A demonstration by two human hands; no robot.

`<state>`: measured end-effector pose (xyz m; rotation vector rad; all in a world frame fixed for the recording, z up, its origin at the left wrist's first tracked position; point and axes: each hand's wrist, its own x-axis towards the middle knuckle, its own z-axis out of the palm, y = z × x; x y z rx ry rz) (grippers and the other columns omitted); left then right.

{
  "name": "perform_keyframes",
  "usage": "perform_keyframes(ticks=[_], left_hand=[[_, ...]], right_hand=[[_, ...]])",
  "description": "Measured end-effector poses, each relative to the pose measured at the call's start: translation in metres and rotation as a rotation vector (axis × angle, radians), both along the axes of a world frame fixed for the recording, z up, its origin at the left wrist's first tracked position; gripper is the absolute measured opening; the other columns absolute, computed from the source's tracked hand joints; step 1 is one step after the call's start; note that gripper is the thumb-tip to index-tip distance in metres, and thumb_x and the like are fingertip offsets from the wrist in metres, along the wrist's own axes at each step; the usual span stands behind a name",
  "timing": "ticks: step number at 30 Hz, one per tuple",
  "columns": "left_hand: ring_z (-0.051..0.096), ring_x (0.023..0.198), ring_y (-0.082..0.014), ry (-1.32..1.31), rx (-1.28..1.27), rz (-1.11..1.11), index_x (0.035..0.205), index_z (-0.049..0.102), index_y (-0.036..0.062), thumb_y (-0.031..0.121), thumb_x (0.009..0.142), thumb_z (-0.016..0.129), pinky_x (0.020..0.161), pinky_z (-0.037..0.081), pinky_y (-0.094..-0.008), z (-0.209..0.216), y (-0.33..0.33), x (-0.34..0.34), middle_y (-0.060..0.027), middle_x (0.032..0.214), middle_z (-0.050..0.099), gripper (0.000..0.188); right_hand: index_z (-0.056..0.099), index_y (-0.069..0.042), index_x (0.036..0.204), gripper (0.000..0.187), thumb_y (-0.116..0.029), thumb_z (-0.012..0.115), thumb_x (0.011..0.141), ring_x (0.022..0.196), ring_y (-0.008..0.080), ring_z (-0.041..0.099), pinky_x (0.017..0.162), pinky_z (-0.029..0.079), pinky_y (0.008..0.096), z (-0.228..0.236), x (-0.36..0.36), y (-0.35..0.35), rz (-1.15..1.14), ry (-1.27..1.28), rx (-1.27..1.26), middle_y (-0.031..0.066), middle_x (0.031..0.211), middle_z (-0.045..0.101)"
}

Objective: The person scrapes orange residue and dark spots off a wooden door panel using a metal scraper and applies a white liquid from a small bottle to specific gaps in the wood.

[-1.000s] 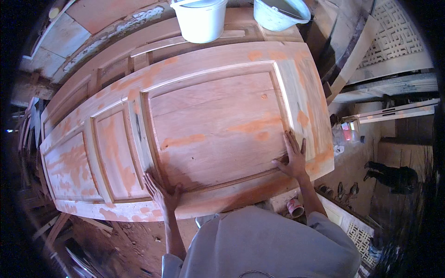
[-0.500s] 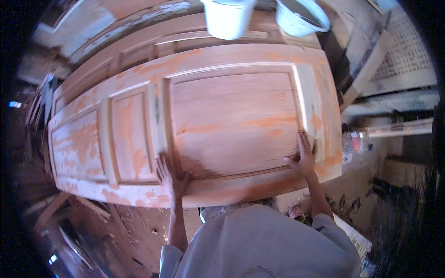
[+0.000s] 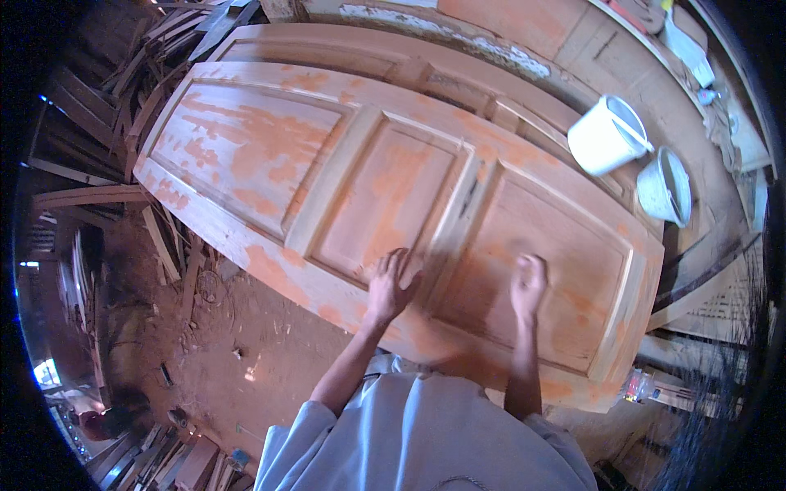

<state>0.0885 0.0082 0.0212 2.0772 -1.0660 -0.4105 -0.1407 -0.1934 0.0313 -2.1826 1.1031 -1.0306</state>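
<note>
A wide wooden panelled door lies in front of me, its bare wood patched with orange-brown filler. Over the lower edge of its middle panel is my left hand, fingers spread and holding nothing. My right hand hovers above the large right panel, slightly blurred, its fingers loosely curled and nothing visible in them. Whether the left palm touches the wood is hard to tell.
Behind lies a second panelled door. A white bucket and a grey-white bucket stand at the far right. Scrap wood is heaped at the far left, with more offcuts on the dirt floor at lower left.
My view has swung left, so the door appears tilted and shifted. The right hand has come off the door's right frame with its fingers curling; the left has moved toward the middle panel.
</note>
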Motion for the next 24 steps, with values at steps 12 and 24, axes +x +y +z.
perform_keyframes(ticks=[12,24], left_hand=[[0.045,0.133,-0.0382,-0.465,-0.015,-0.422,0.122,0.063,0.0138,0.036,0.09,0.066,0.106,0.04,-0.0537,-0.048,-0.187,0.278,-0.0126,0.137,0.054,0.039],[0.053,0.12,-0.0385,-0.514,-0.014,-0.498,0.11,0.056,0.0042,0.034,0.095,0.058,0.095,0.042,-0.0503,-0.054,-0.219,0.294,-0.0193,0.12,0.058,0.034]], right_hand=[[0.058,-0.008,0.11,0.048,-0.05,0.064,0.089,0.12,0.0411,0.052,0.104,0.037,0.0565,-0.046,0.279,-0.086,-0.026,0.42,-0.103,0.0227,0.126,0.056],[0.052,-0.003,0.13,0.079,-0.067,0.059,0.085,0.129,0.0461,0.045,0.107,0.033,0.0608,-0.03,0.291,-0.089,-0.047,0.649,0.071,0.0281,0.138,0.049]])
